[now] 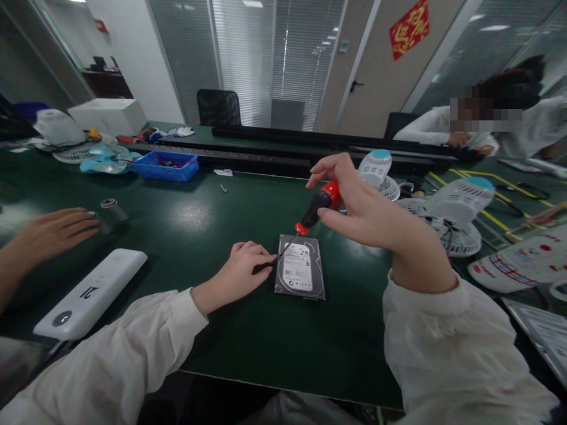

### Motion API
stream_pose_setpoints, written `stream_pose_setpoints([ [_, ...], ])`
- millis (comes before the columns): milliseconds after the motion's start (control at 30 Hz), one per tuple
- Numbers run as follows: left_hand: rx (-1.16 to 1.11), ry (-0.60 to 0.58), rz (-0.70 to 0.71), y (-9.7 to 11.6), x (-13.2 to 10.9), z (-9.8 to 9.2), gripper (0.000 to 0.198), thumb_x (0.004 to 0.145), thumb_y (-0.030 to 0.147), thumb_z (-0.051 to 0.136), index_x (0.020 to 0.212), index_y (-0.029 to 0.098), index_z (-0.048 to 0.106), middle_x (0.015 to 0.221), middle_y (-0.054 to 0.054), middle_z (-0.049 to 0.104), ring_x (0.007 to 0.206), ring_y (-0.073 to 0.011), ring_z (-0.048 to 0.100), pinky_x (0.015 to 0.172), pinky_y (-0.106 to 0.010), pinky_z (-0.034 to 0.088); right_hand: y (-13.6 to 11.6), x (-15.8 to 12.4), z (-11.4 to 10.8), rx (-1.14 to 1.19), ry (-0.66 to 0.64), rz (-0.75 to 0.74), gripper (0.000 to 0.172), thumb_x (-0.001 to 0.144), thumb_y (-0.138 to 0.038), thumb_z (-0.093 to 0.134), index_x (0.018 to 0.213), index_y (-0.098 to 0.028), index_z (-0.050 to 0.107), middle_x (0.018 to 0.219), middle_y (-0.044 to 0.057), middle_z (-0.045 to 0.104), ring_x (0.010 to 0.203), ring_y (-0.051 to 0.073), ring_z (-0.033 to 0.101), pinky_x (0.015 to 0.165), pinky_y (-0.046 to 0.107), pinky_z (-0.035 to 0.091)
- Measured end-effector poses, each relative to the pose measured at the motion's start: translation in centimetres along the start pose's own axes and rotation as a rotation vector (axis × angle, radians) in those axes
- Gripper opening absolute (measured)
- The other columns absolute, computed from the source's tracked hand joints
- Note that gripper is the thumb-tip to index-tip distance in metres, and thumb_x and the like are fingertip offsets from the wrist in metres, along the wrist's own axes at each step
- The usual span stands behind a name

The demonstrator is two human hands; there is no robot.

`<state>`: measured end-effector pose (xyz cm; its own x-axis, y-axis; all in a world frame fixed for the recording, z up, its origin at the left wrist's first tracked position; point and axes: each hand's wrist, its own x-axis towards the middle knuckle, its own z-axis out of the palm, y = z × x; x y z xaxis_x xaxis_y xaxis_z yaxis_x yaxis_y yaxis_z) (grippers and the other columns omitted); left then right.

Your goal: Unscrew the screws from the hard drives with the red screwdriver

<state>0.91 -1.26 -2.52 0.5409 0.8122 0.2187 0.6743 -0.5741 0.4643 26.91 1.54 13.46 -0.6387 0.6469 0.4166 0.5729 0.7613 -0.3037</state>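
A hard drive (315, 268) with a white label lies flat on the green table. My right hand (363, 209) is closed around the black and red handle of a screwdriver (313, 211). The screwdriver slants down to the left, its thin shaft ending at the drive's left edge. By that same edge is my left hand (241, 268), with index finger and thumb stretched out and apart and the other fingers bent. Its fingertips are at or against the drive's side, close to the screwdriver tip; whether anything tiny is there I cannot tell.
At left, another person's hand (57, 233) touches a metal cylinder (103, 223), beside a second cylinder (114, 209) and a white power bank (91, 295). A blue tray (166, 167) stands farther back. White fans (456, 203) crowd the right. A small screw-like piece (224, 189) lies ahead.
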Motion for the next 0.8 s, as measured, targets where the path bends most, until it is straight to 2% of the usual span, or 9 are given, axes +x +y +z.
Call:
stream_pose_setpoints([
  [67, -0.001, -0.001, 0.000, -0.10, -0.07, 0.03, 0.034, 0.100, 0.019, 0.063, 0.130, 0.026, 0.076, 0.115, -0.006, 0.075, 0.112, -0.0271, 0.062, 0.109, -0.055, 0.039, -0.09, 0.06, -0.03, -0.006, 0.003, 0.036, 0.044, 0.093, -0.030, 0.059, 0.131, -0.022, 0.040, 0.109, 0.006, 0.061, 0.092, 0.021, 0.063, 0.077, 0.037, 0.050],
  [167, -0.009, -0.009, -0.001, -0.28, -0.10, 0.13, 0.035, 0.100, 0.021, 0.063, 0.132, 0.027, 0.075, 0.116, -0.005, 0.075, 0.112, -0.0269, 0.062, 0.109, -0.056, 0.039, -0.24, 0.22, -0.04, -0.140, -0.003, 0.161, 0.042, 0.097, -0.049, 0.062, 0.126, -0.023, 0.048, 0.077, -0.002, 0.054, 0.065, 0.017, 0.053, 0.062, 0.033, 0.038],
  [233, -0.012, -0.013, 0.000, -0.35, -0.09, 0.18, 0.035, 0.101, 0.022, 0.062, 0.132, 0.027, 0.075, 0.116, -0.005, 0.074, 0.112, -0.0268, 0.062, 0.110, -0.056, 0.038, -0.18, 0.25, -0.04, -0.204, -0.008, 0.209, 0.043, 0.099, -0.055, 0.058, 0.125, -0.022, 0.051, 0.070, -0.003, 0.050, 0.059, 0.016, 0.049, 0.060, 0.032, 0.033],
  [367, -0.008, -0.013, -0.006, -0.34, -0.07, 0.18, 0.034, 0.100, 0.021, 0.062, 0.131, 0.027, 0.076, 0.116, -0.005, 0.074, 0.113, -0.0269, 0.061, 0.112, -0.056, 0.037, 0.37, 0.05, -0.26, -0.079, -0.024, 0.118, 0.046, 0.096, -0.043, 0.061, 0.132, -0.020, 0.044, 0.100, 0.005, 0.063, 0.079, 0.019, 0.060, 0.067, 0.033, 0.044],
  [467, -0.011, -0.014, -0.009, -0.29, -0.05, 0.15, 0.034, 0.100, 0.020, 0.062, 0.131, 0.026, 0.076, 0.115, -0.006, 0.074, 0.113, -0.0269, 0.062, 0.112, -0.057, 0.037, 0.64, -0.08, -0.58, 0.018, -0.061, 0.016, 0.052, 0.085, -0.025, 0.064, 0.131, -0.020, 0.042, 0.119, 0.009, 0.061, 0.091, 0.019, 0.062, 0.074, 0.034, 0.050],
  [533, -0.015, -0.016, -0.013, -0.24, -0.03, 0.12, 0.034, 0.100, 0.020, 0.062, 0.130, 0.026, 0.076, 0.115, -0.005, 0.074, 0.113, -0.0268, 0.062, 0.112, -0.056, 0.037, 0.59, -0.06, -0.70, 0.043, -0.089, 0.007, 0.049, 0.084, -0.023, 0.063, 0.128, -0.020, 0.043, 0.113, 0.007, 0.062, 0.086, 0.018, 0.062, 0.072, 0.033, 0.049],
  [667, -0.018, -0.009, -0.009, -0.13, 0.00, 0.07, 0.033, 0.099, 0.018, 0.063, 0.128, 0.026, 0.076, 0.113, -0.005, 0.074, 0.112, -0.0263, 0.062, 0.110, -0.056, 0.038, 0.31, 0.05, -0.59, -0.084, -0.082, 0.148, 0.038, 0.099, -0.045, 0.055, 0.127, -0.019, 0.050, 0.078, -0.001, 0.056, 0.064, 0.016, 0.051, 0.062, 0.033, 0.040],
  [733, -0.022, -0.012, -0.006, -0.09, 0.01, 0.06, 0.034, 0.098, 0.017, 0.063, 0.128, 0.026, 0.076, 0.113, -0.005, 0.075, 0.111, -0.0261, 0.063, 0.110, -0.055, 0.038, 0.31, 0.05, -0.46, -0.110, -0.044, 0.176, 0.041, 0.101, -0.046, 0.052, 0.132, -0.019, 0.047, 0.085, 0.001, 0.059, 0.070, 0.018, 0.055, 0.067, 0.036, 0.043],
  [800, -0.024, -0.015, -0.011, -0.08, 0.00, 0.07, 0.034, 0.098, 0.017, 0.063, 0.129, 0.026, 0.076, 0.114, -0.005, 0.075, 0.112, -0.0263, 0.063, 0.110, -0.056, 0.038, 0.37, 0.02, -0.38, -0.069, -0.011, 0.108, 0.042, 0.096, -0.035, 0.056, 0.132, -0.020, 0.042, 0.112, 0.009, 0.062, 0.089, 0.021, 0.061, 0.077, 0.039, 0.049],
])
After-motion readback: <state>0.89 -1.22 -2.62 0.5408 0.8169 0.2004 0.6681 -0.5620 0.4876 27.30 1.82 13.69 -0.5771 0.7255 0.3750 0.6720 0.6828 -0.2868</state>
